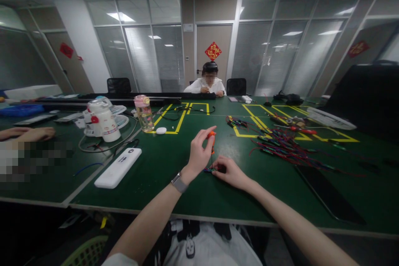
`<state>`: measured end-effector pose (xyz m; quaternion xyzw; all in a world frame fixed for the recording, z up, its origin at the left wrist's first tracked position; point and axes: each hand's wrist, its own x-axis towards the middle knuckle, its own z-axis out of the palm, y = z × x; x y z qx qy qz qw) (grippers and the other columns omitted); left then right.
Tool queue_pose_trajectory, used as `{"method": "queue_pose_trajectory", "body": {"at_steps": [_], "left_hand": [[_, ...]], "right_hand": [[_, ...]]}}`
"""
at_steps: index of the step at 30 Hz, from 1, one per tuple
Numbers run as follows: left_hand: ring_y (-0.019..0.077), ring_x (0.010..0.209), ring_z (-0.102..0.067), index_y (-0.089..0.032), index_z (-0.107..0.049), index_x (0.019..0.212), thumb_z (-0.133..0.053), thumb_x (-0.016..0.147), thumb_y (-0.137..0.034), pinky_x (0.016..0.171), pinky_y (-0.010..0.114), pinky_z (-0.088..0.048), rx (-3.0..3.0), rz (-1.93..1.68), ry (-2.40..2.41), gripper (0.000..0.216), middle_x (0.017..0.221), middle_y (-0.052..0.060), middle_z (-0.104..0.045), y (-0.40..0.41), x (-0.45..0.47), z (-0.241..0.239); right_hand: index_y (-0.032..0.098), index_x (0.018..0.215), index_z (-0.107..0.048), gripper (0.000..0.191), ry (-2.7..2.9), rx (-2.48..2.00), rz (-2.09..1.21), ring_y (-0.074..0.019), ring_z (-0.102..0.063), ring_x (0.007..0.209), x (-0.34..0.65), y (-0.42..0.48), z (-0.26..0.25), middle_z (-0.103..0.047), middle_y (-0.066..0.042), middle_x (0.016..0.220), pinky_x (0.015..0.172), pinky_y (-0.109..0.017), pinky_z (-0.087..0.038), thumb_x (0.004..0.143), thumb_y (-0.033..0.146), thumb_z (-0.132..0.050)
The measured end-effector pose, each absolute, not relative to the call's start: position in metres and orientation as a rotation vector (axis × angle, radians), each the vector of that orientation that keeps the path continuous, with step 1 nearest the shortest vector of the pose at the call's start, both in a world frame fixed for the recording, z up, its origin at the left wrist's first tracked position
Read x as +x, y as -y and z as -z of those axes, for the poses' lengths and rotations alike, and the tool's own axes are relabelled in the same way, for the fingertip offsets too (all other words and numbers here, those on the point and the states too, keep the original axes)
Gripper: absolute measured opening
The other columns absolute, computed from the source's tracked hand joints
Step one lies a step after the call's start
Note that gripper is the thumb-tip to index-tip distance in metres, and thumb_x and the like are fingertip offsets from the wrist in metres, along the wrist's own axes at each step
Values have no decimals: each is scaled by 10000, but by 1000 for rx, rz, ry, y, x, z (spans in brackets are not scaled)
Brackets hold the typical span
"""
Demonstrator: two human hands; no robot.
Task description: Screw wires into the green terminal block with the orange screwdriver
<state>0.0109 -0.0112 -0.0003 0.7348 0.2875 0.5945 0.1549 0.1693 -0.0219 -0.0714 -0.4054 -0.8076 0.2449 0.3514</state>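
My left hand [201, 149], with a grey watch on its wrist, is closed around the orange handle of a screwdriver [213, 143]. The screwdriver stands nearly upright, its thin shaft pointing down. Below it, a small green and dark part [209, 170] lies on the green table [162, 191]; its exact kind is too small to tell. The fingers of my right hand [230, 171] pinch this part at its right side. The screwdriver's tip meets the part or is very close to it; which of these I cannot tell.
To the right lie a heap of wired small parts [286, 145] and a dark flat slab [330, 195]. At left are a white power bank [118, 168], a white bottle [104, 122] and a pink-lidded bottle [144, 114]. A co-worker [210, 83] sits opposite; another person's hand [39, 134] rests far left.
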Motion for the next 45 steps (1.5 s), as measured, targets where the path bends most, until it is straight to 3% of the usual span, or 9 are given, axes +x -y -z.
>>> {"method": "queue_pose_trajectory", "body": {"at_steps": [6,12,16,21,24,27,30,38,45], "left_hand": [[144,815,-560,-202,-678,978,-648,863,-236,783,263,-457,2104,-1814,-966,124,867,10,-547,9,10,-1],[164,960,-598,-205,-604,1210,-378,990,-204,850,298,-472,2079,-1732,-843,316,1052,64,-625,9,8,-1],[152,862,-606,-197,-619,1182,-468,960,-212,782,278,-482,2098,-1753,-820,269,972,51,-645,8,9,0],[132,758,-544,-212,-693,1019,-646,867,-249,734,252,-457,2119,-1858,-931,163,827,1,-534,8,8,0],[136,789,-560,-224,-678,1097,-535,938,-255,745,255,-461,2123,-1797,-918,216,857,15,-548,9,8,-1],[154,933,-593,-221,-602,1241,-406,985,-196,836,280,-469,2112,-1727,-860,323,1019,54,-613,9,8,-1],[167,1017,-602,-213,-563,1283,-413,976,-168,891,300,-472,2107,-1699,-806,345,1112,69,-635,7,9,0],[134,776,-555,-224,-692,1021,-658,859,-255,750,258,-477,2155,-1842,-895,168,847,4,-532,6,9,2],[167,1034,-602,-225,-568,1267,-381,988,-187,911,308,-477,2194,-1683,-771,338,1160,70,-614,11,10,1]], "right_hand": [[155,797,-662,102,2098,-1060,-628,-148,-546,701,169,23,70,-567,-10,776,652,-262,-437,727,82,-656],[155,804,-669,105,2094,-1058,-630,-152,-551,706,169,23,70,-570,-15,784,663,-267,-442,729,81,-658],[158,805,-672,122,2091,-1051,-630,-152,-552,703,169,22,70,-576,-14,781,659,-266,-444,719,72,-659],[155,806,-676,135,2073,-1062,-647,-146,-546,694,168,23,70,-570,-12,782,652,-263,-446,712,61,-658],[150,799,-674,122,2078,-1063,-649,-149,-549,700,168,24,69,-566,-15,779,659,-266,-444,715,63,-658],[148,799,-667,107,2085,-1052,-646,-151,-551,705,169,24,68,-567,-17,780,663,-269,-443,724,73,-656],[156,796,-662,102,2094,-1048,-628,-150,-547,703,169,24,69,-564,-11,771,662,-269,-438,727,81,-653],[157,789,-662,126,2077,-1059,-628,-147,-546,699,169,22,71,-564,-6,765,653,-259,-435,710,59,-660],[153,799,-661,104,2088,-1047,-643,-152,-550,706,170,22,71,-572,-13,782,661,-267,-440,729,76,-653]]}}
